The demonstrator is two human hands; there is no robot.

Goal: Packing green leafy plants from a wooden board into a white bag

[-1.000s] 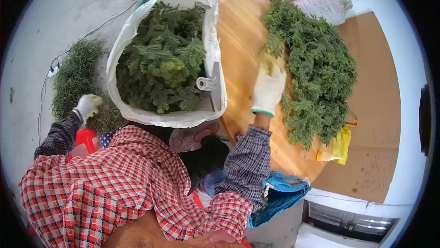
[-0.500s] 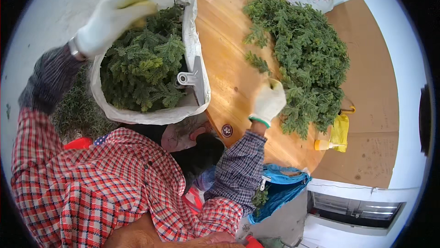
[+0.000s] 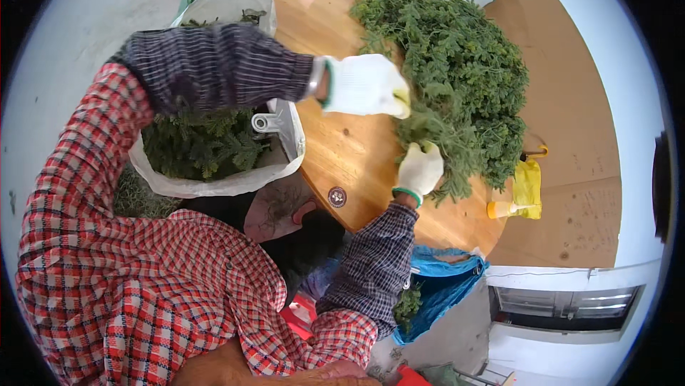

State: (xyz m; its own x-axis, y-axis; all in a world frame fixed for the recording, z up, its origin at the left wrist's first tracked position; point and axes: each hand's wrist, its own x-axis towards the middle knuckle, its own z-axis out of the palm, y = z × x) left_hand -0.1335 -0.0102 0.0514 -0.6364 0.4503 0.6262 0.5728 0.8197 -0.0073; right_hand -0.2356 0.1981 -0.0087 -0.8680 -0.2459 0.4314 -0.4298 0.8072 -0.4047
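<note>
A large heap of green fir sprigs (image 3: 467, 65) covers the right side of the round wooden table (image 3: 335, 150). My left hand (image 3: 367, 86), in a white work glove, reaches across to the heap's near left edge. Its fingers are bunched together at the sprigs, and what they hold, if anything, is hidden. Just below it, my gloved right hand (image 3: 419, 172) is closed at the heap's lower edge on fir sprigs, which blur with motion. Left of the table, a white bag (image 3: 214, 186) stands packed with more fir sprigs (image 3: 207, 147), partly hidden under my left forearm.
A silver metal bracket (image 3: 267, 123) sits at the bag's right rim. On the table's right edge are an orange-capped bottle (image 3: 501, 209) and a yellow cloth (image 3: 528, 186). A blue bag (image 3: 435, 300) hangs below the table; cardboard (image 3: 571, 136) lies beyond it.
My left hand has swung right from above the white bag to the heap. The right hand stays near the heap's lower edge, a little lower, and the small loose sprigs beside it are no longer apart.
</note>
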